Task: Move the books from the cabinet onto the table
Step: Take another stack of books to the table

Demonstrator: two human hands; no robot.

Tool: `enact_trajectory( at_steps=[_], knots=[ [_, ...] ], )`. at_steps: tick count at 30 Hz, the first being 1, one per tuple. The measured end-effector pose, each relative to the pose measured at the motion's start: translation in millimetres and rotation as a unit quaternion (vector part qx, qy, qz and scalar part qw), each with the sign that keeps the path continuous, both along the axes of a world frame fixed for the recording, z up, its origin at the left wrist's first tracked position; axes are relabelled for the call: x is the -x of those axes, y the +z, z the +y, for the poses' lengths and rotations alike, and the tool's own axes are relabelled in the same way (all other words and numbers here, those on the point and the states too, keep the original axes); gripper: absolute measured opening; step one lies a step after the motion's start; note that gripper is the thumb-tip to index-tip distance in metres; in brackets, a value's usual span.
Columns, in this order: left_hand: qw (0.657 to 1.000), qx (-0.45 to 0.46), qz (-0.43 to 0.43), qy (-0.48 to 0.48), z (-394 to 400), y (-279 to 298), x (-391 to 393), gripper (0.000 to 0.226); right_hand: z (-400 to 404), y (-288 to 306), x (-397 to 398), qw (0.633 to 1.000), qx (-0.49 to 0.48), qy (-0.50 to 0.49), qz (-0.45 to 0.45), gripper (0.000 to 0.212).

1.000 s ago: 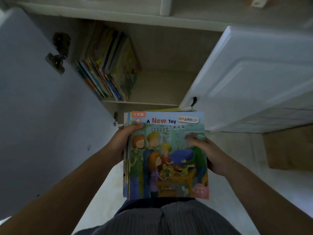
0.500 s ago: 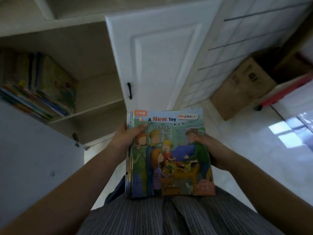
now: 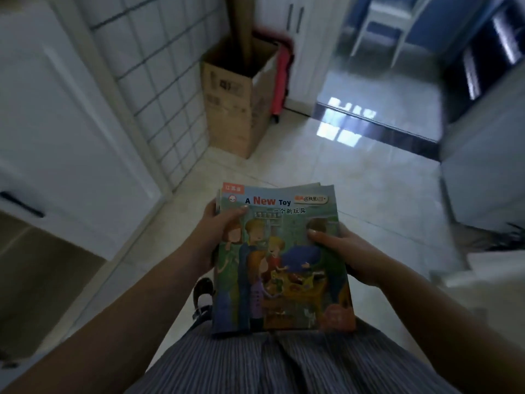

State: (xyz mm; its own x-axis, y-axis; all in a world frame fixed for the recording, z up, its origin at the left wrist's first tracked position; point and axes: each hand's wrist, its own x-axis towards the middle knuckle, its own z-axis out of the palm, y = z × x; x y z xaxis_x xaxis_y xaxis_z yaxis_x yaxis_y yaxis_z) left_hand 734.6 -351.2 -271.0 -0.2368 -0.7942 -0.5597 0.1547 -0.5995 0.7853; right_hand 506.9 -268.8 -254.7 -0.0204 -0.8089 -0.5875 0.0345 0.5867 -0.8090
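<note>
**Ana:** While we carry them across the room, the thin stack of colourful paperback children's books [image 3: 279, 260] sits level in front of our waist, above the striped grey skirt [image 3: 284, 365]. Our left hand [image 3: 211, 237] clamps the left edge, thumb over the cover; our right hand [image 3: 349, 254] does the same on the right, thumb pressed on the picture. Both sets of fingers are curled under, gripping the stack.

**Ben:** And the risk from here?

**Ana:** Slippage, we'd say. Those covers look glossy, and the far corners already fan apart near the top, so the lower books could slide out if we tilt the stack forward or ease either thumb. The pale tiled floor [image 3: 284, 166] shines too, so a hasty step could cost us our footing. We also pass near the tall brown cardboard box [image 3: 235, 100] by the white tiled wall [image 3: 159, 81].

**Ben:** Any surface in sight yet?

**Ana:** We can't tell; the picture is blurred and nothing ahead reads plainly as a table. Only a white chair [image 3: 383, 24] shows far off.

**Ben:** How do the books look?

**Ana:** Soft, floppy, slim. The top cover reads "A New Toy", with Chinese text beneath and a cartoon family round a yellow table. An orange tag marks its top-left corner. How many lie underneath, we can't count.
</note>
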Motion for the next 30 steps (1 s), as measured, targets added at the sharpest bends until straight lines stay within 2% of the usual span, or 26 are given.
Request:
enact_trajectory(
  at_steps=[5, 7, 9, 12, 14, 15, 16, 18, 19, 24, 27, 30],
  knots=[
    [0.987, -0.029, 0.031, -0.154, 17.2, 5.8, 90.8, 0.044, 71.5, -8.4, 67.3, 0.994, 0.006, -0.111, 0.016, 0.088],
    [0.975, -0.048, 0.035, -0.215, 28.8, 8.5, 124.7, 0.038, 101.8, -12.2, 89.9, 0.988, 0.002, -0.156, 0.009, 0.082],
    [0.962, -0.057, 0.027, -0.264, 36.9, 6.7, 153.2, 0.042, 126.6, -16.1, 107.1, 0.979, 0.001, -0.201, -0.015, 0.081],
    [0.941, -0.037, 0.006, -0.336, 48.2, 3.7, 201.2, 0.053, 161.8, -22.9, 133.0, 0.959, -0.006, -0.281, -0.036, 0.094],
    [0.924, -0.031, -0.002, -0.380, 56.3, 0.8, 235.5, 0.049, 184.0, -28.9, 148.1, 0.941, -0.016, -0.336, -0.042, 0.101],
    [0.917, -0.027, -0.006, -0.398, 60.3, -0.3, 254.4, 0.042, 194.4, -29.5, 156.0, 0.932, -0.018, -0.359, -0.040, 0.098],
    [0.910, -0.030, -0.009, -0.413, 64.3, -0.4, 270.2, 0.037, 202.9, -29.4, 162.7, 0.925, -0.014, -0.379, -0.038, 0.086],
    [0.889, -0.038, -0.010, -0.457, 72.0, -1.0, 308.9, 0.035, 220.1, -28.8, 179.3, 0.904, -0.001, -0.427, -0.033, 0.051],
    [0.875, -0.039, -0.008, -0.483, 75.4, -1.6, 329.4, 0.036, 228.0, -28.7, 188.5, 0.891, 0.001, -0.454, -0.028, 0.045],
    [0.812, -0.021, -0.005, -0.583, 101.7, 3.6, 429.0, 0.030, 262.5, -24.9, 231.7, 0.835, -0.014, -0.550, -0.021, 0.085],
    [0.761, -0.002, 0.011, -0.648, 127.9, 7.3, 481.7, 0.026, 285.2, -20.4, 247.6, 0.784, -0.012, -0.620, -0.013, 0.094],
    [0.718, 0.000, 0.009, -0.696, 155.4, 6.9, 521.4, 0.032, 310.9, -22.9, 251.8, 0.731, -0.017, -0.682, -0.014, 0.091]
  ],
)
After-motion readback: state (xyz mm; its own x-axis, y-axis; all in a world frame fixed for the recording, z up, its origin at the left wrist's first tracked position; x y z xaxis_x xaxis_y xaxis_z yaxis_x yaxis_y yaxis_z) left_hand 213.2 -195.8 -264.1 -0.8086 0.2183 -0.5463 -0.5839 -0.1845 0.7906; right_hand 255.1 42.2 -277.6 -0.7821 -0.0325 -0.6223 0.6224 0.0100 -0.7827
